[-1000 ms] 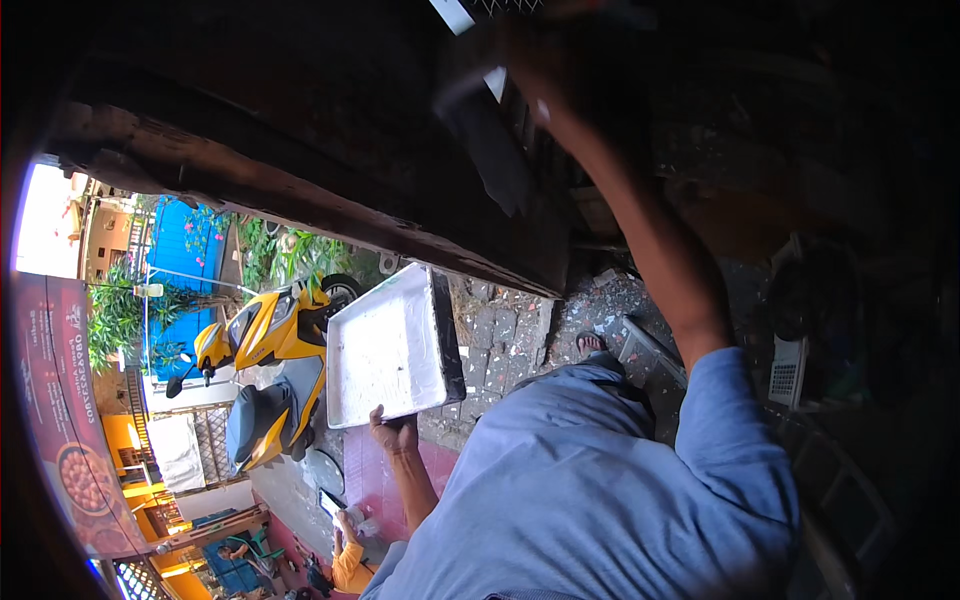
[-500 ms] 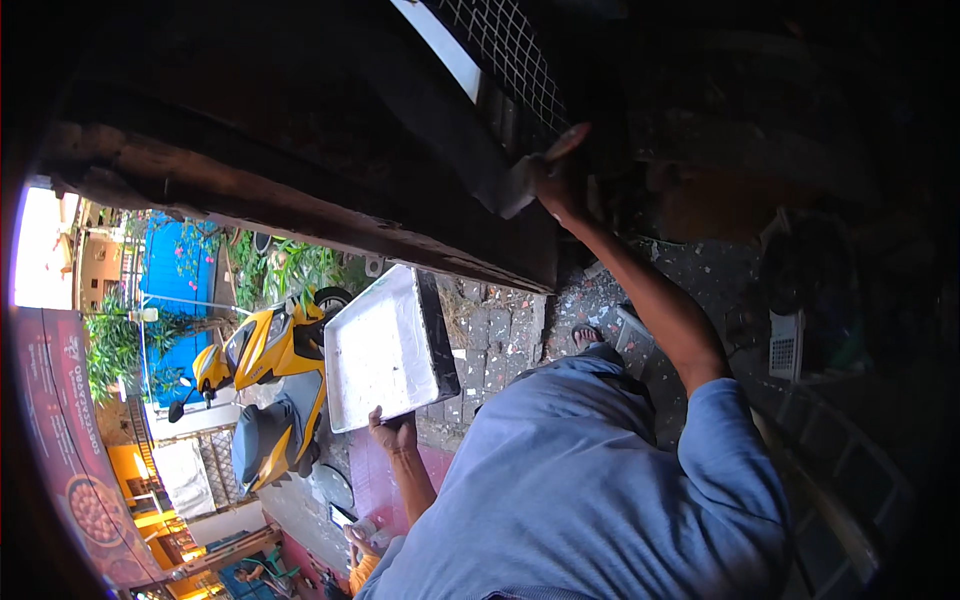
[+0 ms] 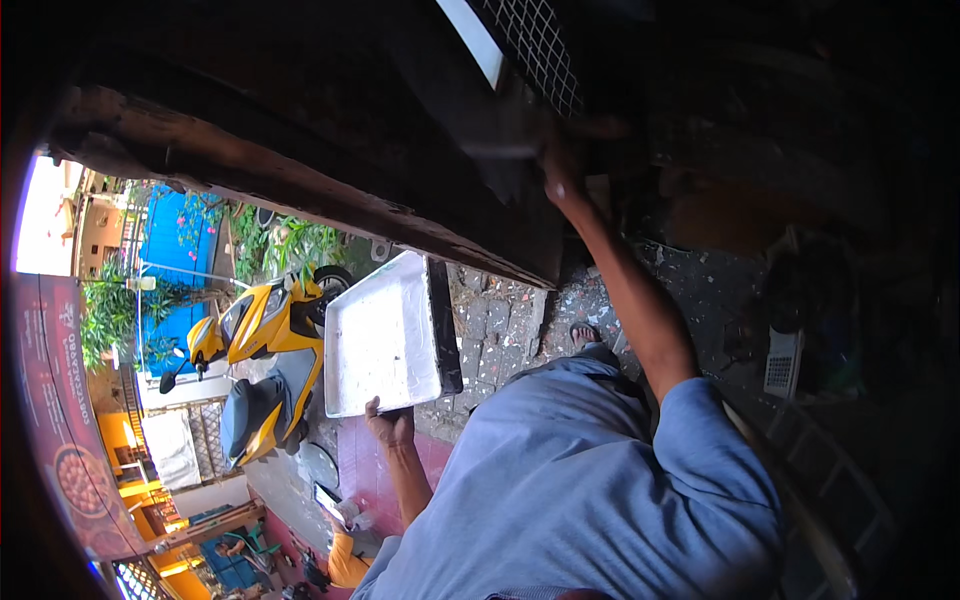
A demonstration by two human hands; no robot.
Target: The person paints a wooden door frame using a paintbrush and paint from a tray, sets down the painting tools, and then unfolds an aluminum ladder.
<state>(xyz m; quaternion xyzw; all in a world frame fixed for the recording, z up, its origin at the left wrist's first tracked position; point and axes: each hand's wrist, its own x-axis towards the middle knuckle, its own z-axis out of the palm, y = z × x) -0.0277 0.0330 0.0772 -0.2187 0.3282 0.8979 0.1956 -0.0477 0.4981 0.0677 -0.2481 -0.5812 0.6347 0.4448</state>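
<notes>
At the far left, beyond the dark wooden beam (image 3: 300,190) that runs across the upper part of the view, a yellow scooter (image 3: 262,345) stands parked on the pavement, well apart from you. Just to its right is the metal tray (image 3: 382,340) you are carrying: a shallow, pale rectangular tray, its long axis running from your hand up and away toward the beam, so one short end points at you and the other points away. Its open face is turned toward the camera, and nothing clear lies in it beyond a few faint specks. Your left hand (image 3: 392,425) grips the middle of the near short edge, fingers curled over the rim with the thumb on the tray's face. Below and to the right lies the blue shirt (image 3: 590,480) you wear, and past it a sandalled foot (image 3: 587,335) on the paving stones (image 3: 495,325). Further right, your right hand (image 3: 556,170) is raised overhead against a dark board beside a wire mesh panel (image 3: 540,50); it is blurred and in shadow, so you cannot tell whether its fingers are spread or gripping.
</notes>
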